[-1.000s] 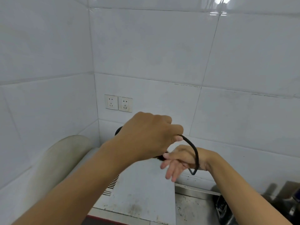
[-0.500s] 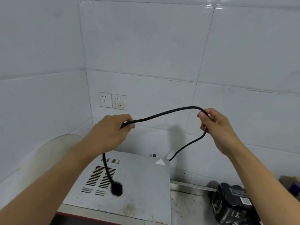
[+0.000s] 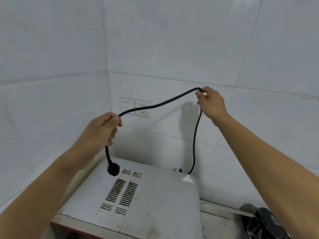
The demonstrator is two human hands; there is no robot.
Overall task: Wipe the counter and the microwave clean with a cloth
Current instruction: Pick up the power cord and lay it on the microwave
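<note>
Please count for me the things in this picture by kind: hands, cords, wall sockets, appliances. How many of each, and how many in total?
Hands: 2, the left hand and the right hand, both gripping the cord
power cord, black: 1
wall sockets: 2
microwave: 1
dark object, lower right, unidentifiable: 1
Total: 7

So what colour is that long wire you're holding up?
Black all along. The thin black power cord shows best in the head view.
</note>
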